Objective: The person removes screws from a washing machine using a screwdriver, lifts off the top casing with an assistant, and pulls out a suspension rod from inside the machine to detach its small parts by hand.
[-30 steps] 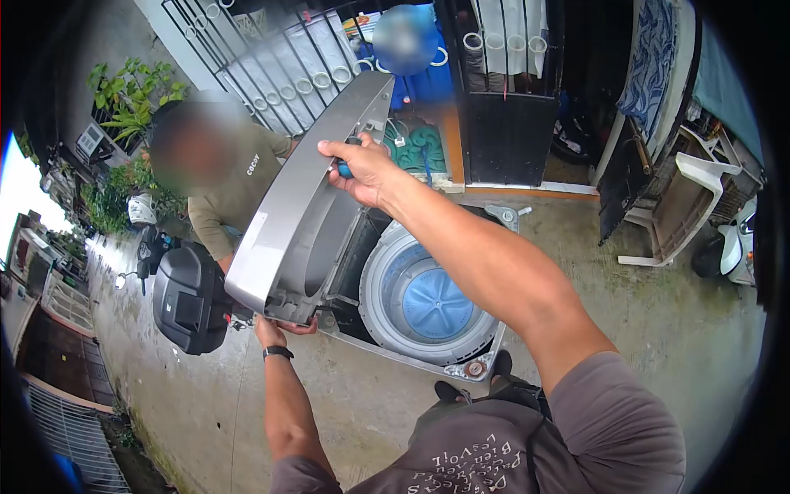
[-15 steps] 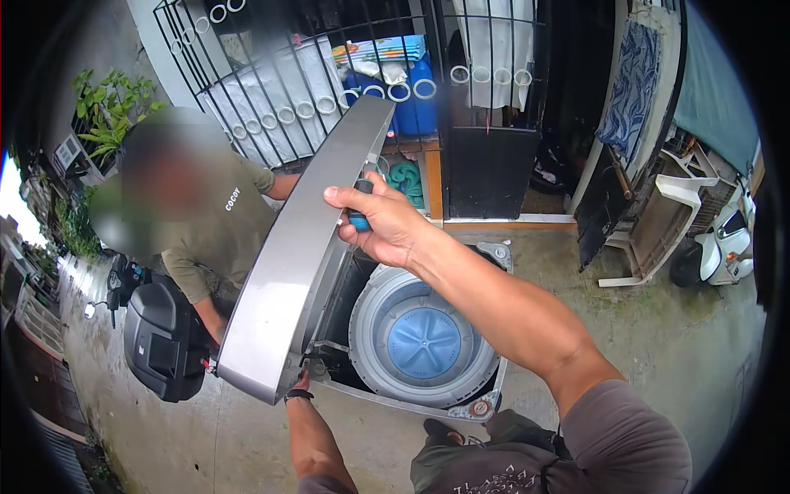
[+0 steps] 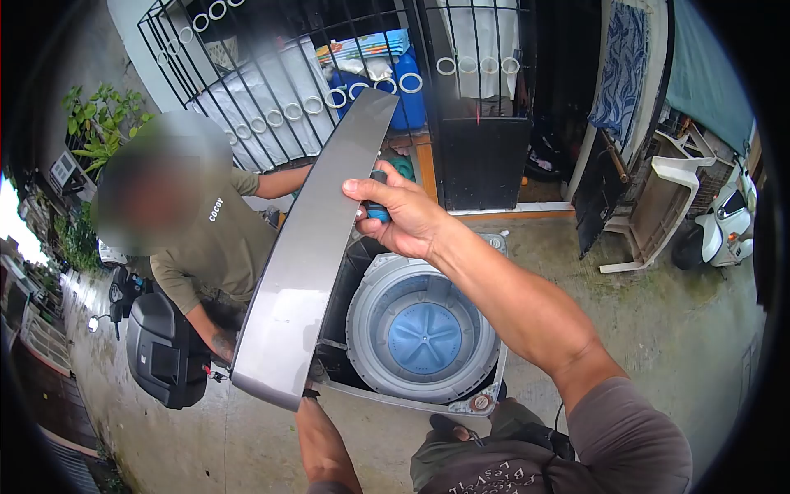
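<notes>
The gray panel (image 3: 317,247) stands tilted in the middle of the frame, its inner side turned away. Its lower end covers most of the left hand (image 3: 309,385), so how those fingers sit cannot be told. The right hand (image 3: 403,216) has its thumb pressed on the panel's face near the edge, fingers curled around a dark and teal tool (image 3: 378,198); the tool's far end is hidden. The panel also blocks part of the washing machine (image 3: 492,391) at lower center. Inside its round tub (image 3: 358,350) lies a blue disc (image 3: 425,338). At left, a co-worker (image 3: 218,239) reaches behind the panel, one hand out of sight. A black box (image 3: 164,350) sits closed at lower left, contents unseen.
</notes>
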Demonstrator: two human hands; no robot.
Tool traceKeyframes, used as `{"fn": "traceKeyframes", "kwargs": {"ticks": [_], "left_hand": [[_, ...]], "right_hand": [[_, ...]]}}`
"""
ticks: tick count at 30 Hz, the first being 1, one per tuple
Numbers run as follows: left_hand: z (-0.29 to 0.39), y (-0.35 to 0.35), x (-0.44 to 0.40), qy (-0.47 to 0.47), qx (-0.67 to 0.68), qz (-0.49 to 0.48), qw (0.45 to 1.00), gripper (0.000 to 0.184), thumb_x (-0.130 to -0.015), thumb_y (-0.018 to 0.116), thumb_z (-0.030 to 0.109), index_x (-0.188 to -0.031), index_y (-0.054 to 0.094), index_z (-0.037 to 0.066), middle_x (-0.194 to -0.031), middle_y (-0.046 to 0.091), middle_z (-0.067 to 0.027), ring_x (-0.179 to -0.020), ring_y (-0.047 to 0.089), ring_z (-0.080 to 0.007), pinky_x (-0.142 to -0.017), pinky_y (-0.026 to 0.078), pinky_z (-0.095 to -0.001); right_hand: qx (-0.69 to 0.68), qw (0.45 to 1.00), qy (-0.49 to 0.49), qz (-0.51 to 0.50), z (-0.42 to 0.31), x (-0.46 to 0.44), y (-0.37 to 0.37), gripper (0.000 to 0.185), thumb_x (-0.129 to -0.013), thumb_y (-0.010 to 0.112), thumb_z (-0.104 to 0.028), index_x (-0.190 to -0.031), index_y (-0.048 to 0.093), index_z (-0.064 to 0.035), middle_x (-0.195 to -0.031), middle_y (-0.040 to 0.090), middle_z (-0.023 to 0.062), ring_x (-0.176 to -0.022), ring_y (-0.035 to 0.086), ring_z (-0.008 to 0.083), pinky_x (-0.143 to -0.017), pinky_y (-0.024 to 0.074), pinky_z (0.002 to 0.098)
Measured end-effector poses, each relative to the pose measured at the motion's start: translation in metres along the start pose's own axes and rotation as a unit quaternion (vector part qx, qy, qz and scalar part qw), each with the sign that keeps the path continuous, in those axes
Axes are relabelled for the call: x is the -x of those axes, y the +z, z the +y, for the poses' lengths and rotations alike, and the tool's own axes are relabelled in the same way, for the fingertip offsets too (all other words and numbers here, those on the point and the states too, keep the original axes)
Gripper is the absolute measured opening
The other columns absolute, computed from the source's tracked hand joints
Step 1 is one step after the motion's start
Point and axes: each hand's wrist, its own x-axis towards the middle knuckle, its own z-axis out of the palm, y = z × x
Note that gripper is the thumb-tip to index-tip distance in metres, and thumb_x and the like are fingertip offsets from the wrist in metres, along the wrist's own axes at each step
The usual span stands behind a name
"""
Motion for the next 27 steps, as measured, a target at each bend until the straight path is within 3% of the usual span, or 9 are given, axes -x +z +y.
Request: {"fn": "traceKeyframes", "kwargs": {"ticks": [9, 14, 16, 17, 19, 21, 23, 25, 27], "left_hand": [[-0.022, -0.018, -0.021, 0.129, -0.222, -0.003, 0.967, 0.061, -0.094, 0.056, 0.057, -0.131, 0.065, 0.01, -0.132, 0.065, -0.0164, -0.124, 0.058, -0.0366, -0.107, 0.044, -0.047], [-0.008, -0.01, 0.011, 0.311, -0.526, -0.01, 0.791, 0.061, -0.094, 0.056, 0.058, -0.133, 0.065, 0.011, -0.135, 0.064, -0.016, -0.127, 0.058, -0.0378, -0.109, 0.043, -0.0475], [-0.01, -0.022, -0.012, 0.235, -0.207, -0.178, 0.933, 0.043, -0.091, 0.056, 0.046, -0.119, 0.065, 0.014, -0.122, 0.067, -0.0087, -0.109, 0.06, -0.0289, -0.096, 0.046, -0.0441], [-0.008, -0.029, -0.018, 0.182, -0.034, -0.252, 0.95, 0.033, -0.09, 0.057, 0.04, -0.112, 0.065, 0.016, -0.115, 0.068, -0.005, -0.1, 0.062, -0.0245, -0.089, 0.048, -0.0425], [-0.01, -0.036, -0.021, 0.063, 0.317, -0.358, 0.876, 0.015, -0.088, 0.057, 0.027, -0.098, 0.065, 0.019, -0.101, 0.07, 0.0024, -0.082, 0.064, -0.0156, -0.075, 0.051, -0.0391], [-0.009, -0.03, -0.031, 0.125, 0.362, -0.502, 0.775, 0.026, -0.087, 0.054, 0.042, -0.099, 0.064, 0.021, -0.102, 0.068, 0.0019, -0.087, 0.063, -0.0143, -0.082, 0.049, -0.0417], [-0.003, -0.026, -0.015, 0.118, 0.246, -0.302, 0.913, 0.032, -0.082, 0.055, 0.051, -0.097, 0.063, 0.023, -0.096, 0.066, 0.0022, -0.085, 0.062, -0.0149, -0.081, 0.047, -0.0406], [0.004, -0.01, 0.007, 0.105, 0.055, -0.062, 0.991, 0.039, -0.077, 0.056, 0.059, -0.094, 0.062, 0.025, -0.088, 0.064, 0.0029, -0.083, 0.061, -0.016, -0.079, 0.046, -0.0411], [0.029, -0.007, 0.04, 0.0, 0.185, -0.142, 0.972, 0.031, -0.08, 0.062, 0.044, -0.1, 0.06, 0.02, -0.09, 0.063, 0.0001, -0.084, 0.061, -0.0148, -0.079, 0.044, -0.0362]], "right_hand": [[0.029, 0.999, -0.001, -0.025, -0.016, 0.031, 0.0, 0.065, -0.084, 0.082, -0.009, -0.132, 0.038, -0.014, -0.105, 0.061, 0.0065, -0.078, 0.062, 0.0138, -0.058, 0.0496, 0.0257], [0.058, 0.998, 0.019, 0.003, -0.016, 0.019, 0.012, 0.07, -0.083, 0.082, -0.009, -0.135, 0.034, -0.0113, -0.107, 0.064, 0.0081, -0.078, 0.062, 0.0148, -0.064, 0.054, 0.028], [0.059, 0.998, 0.018, -0.001, -0.019, 0.003, 0.017, 0.072, -0.083, 0.082, -0.007, -0.136, 0.032, -0.0094, -0.107, 0.064, 0.0092, -0.079, 0.063, 0.0163, -0.066, 0.0568, 0.0298], [0.058, 0.998, 0.022, -0.001, -0.021, -0.002, 0.023, 0.072, -0.083, 0.082, -0.007, -0.136, 0.032, -0.0094, -0.107, 0.064, 0.0092, -0.079, 0.063, 0.0163, -0.066, 0.0568, 0.0298], [0.065, 0.997, 0.034, 0.013, -0.02, -0.013, 0.04, 0.071, -0.084, 0.08, -0.005, -0.136, 0.032, -0.0078, -0.106, 0.064, 0.0101, -0.08, 0.064, 0.0182, -0.066, 0.06, 0.0315], [0.073, 0.995, 0.056, -0.024, -0.013, -0.036, 0.049, 0.067, -0.085, 0.079, -0.003, -0.133, 0.032, -0.0061, -0.107, 0.063, 0.0114, -0.081, 0.064, 0.0198, -0.068, 0.0625, 0.0331], [0.083, 0.996, 0.029, 0.004, -0.005, -0.047, 0.065, 0.059, -0.086, 0.08, -0.006, -0.128, 0.039, -0.003, -0.102, 0.062, 0.0091, -0.079, 0.066, 0.017, -0.07, 0.0623, 0.0306], [0.098, 0.994, 0.037, -0.021, -0.003, -0.058, 0.073, 0.073, -0.085, 0.081, -0.007, -0.137, 0.032, -0.0004, -0.1, 0.062, 0.0103, -0.079, 0.066, 0.0175, -0.067, 0.0624, 0.03], [0.121, 0.992, 0.034, 0.024, 0.0, -0.066, 0.079, 0.091, -0.083, 0.083, -0.009, -0.146, 0.019, 0.0034, -0.099, 0.062, 0.0113, -0.078, 0.067, 0.018, -0.064, 0.0622, 0.0298]]}}
